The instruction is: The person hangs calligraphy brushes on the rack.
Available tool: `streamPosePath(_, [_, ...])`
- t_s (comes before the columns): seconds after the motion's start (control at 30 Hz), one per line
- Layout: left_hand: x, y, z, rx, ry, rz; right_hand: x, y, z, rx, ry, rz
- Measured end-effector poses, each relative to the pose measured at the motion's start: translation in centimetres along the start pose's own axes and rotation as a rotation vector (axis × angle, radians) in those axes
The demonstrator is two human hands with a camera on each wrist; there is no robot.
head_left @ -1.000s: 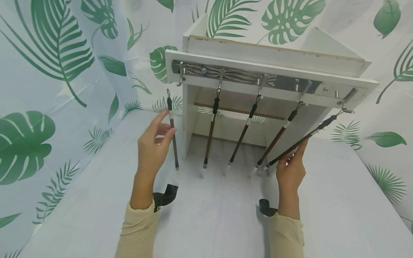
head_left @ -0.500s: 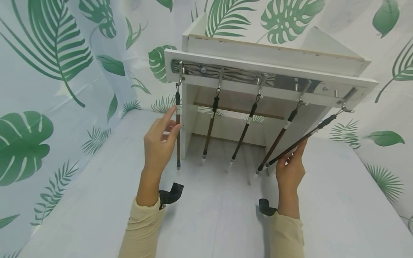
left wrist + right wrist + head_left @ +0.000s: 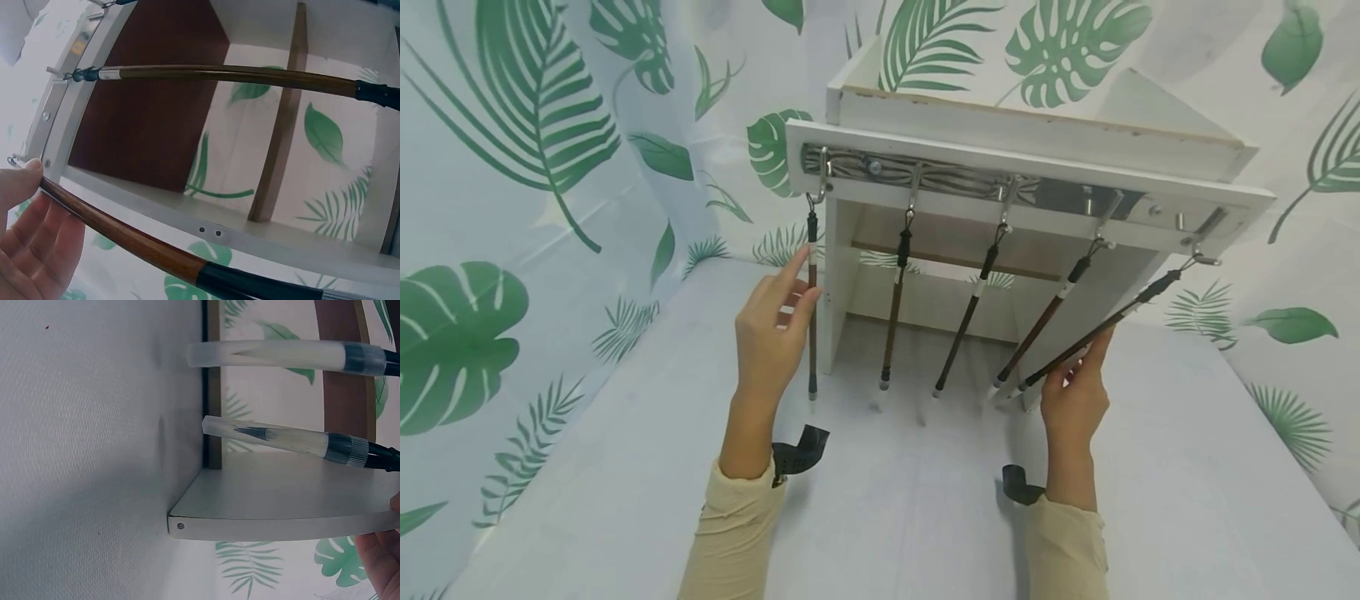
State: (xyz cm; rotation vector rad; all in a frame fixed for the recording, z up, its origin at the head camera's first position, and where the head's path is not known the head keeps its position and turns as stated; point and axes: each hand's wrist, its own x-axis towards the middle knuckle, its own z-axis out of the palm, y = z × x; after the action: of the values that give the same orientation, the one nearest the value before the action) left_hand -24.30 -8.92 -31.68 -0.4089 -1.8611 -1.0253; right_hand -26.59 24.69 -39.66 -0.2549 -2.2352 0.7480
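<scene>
In the head view my left hand (image 3: 767, 337) pinches the leftmost calligraphy brush (image 3: 812, 325) between thumb and fingers, high on its brown handle. The brush hangs upright, its cord loop right at the leftmost metal hook (image 3: 824, 173). The left wrist view shows this handle (image 3: 137, 240) running from my thumb. My right hand (image 3: 1075, 400) holds the rightmost brush (image 3: 1093, 333), which slants from its own hook. Three more brushes (image 3: 972, 321) hang between. The right wrist view shows clear caps over the brush tips (image 3: 281, 439) and my fingers (image 3: 378, 562) at the edge.
A white hook rail (image 3: 1037, 179) runs along the top of a white cabinet (image 3: 838, 292) with a brown shelf strip inside. Leaf-patterned sheets (image 3: 587, 275) cover the walls. Black wrist mounts (image 3: 801, 450) stick out from both forearms above a pale surface (image 3: 902, 517).
My left hand has moved right with the leftmost brush, bringing its loop from beside the rail up to the leftmost hook. The middle brushes sway slightly. My right hand stays in place.
</scene>
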Motion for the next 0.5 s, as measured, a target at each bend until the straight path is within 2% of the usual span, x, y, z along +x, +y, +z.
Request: streamPosePath(0.5, [-0.06, -0.05, 0.54, -0.019, 0.024, 0.019, -0.17, 0.17, 0.17, -0.01, -0.017, 0.024])
